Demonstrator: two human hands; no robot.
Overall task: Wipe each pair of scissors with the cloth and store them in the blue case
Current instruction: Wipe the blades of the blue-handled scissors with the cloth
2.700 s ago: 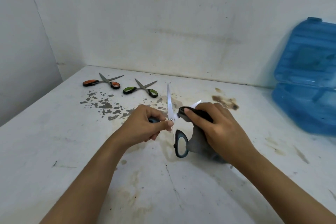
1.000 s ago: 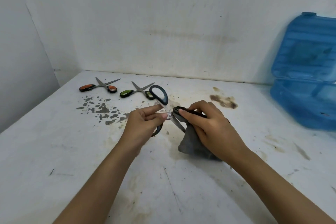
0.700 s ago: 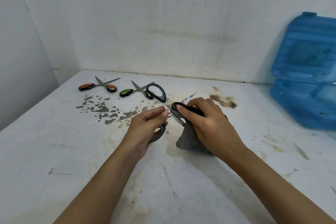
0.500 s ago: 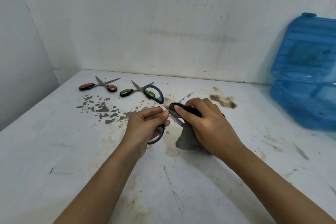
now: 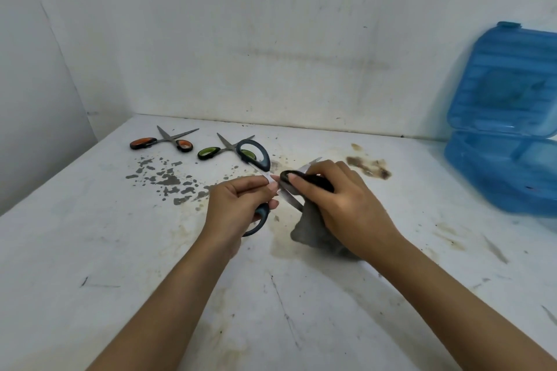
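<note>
- Since the earlier frames, the dark-handled scissors [image 5: 256, 159] have been turned over: blades that pointed up now run down toward the cloth [image 5: 313, 227], one handle loop raised toward the wall.
- Left hand [image 5: 238, 208] is clamped on the scissors, fingertips pinched near the pivot, lower handle loop caught under the palm; judged to hold the tool steady with blades spread so each edge can be reached.
- Right hand [image 5: 337, 199] is curled round the grey cloth and a dark part of the scissors, pressed against a blade; exactly which blade is wrapped cannot be told.
- Cloth hangs below the right hand, its lower end touching the desk [image 5: 120, 250].
- Step judged as wiping of the first pair, mid-way.
- Orange-handled scissors [image 5: 162, 141] and green-handled scissors [image 5: 223, 149] lie open side by side at the far left of the desk, apparently queued, unwiped.
- Blue case [image 5: 500, 159] stands at the far right, lid propped up against the wall, well apart from the hands; kept open for storing. No scissors can be made out inside.
- Risk: bare fingertips close to the blade edges.
</note>
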